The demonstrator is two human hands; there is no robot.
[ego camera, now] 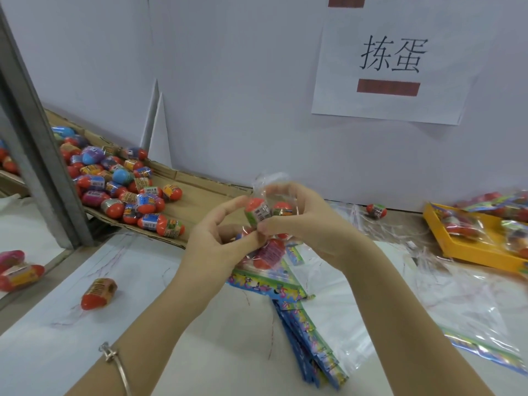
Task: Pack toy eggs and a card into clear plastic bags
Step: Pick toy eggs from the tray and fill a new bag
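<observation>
Left grip: your left grip (217,244) pinches a toy egg (257,211) between curled forefinger and thumb, above the middle of the surface (200,352).
Right grip: your right grip (303,221) is closed on the clear bag (271,184), fingers arched over its crinkled top, thumb touching the egg.
Egg in hand: a glossy red cap, a shrink-wrapped band in green and white with a barcode; it sits tilted at the bag's mouth.
Inside the bag: a second egg (283,208) with a red cap shows through the film, and a pink-banded egg (268,254) hangs lower, between your wrists.
Cards: a fanned stack of cards (268,287), flat and glossy in blue and green print, lies under your hands and runs toward the near edge.
Spare bags: flat clear bags (471,304), thin and shiny, lie spread toward the right edge.
Loose egg: one orange-banded loose egg (98,292) lies on its side near the left edge.
Supply: a heap of eggs (123,184) in red, blue and purple rests on brown corrugated cardboard (200,195) at the far left corner.
Yellow tray: a yellow tray (468,252) of filled bags stands at the far right edge.
Back edge: a lone egg (376,210) lies against the white wall.
</observation>
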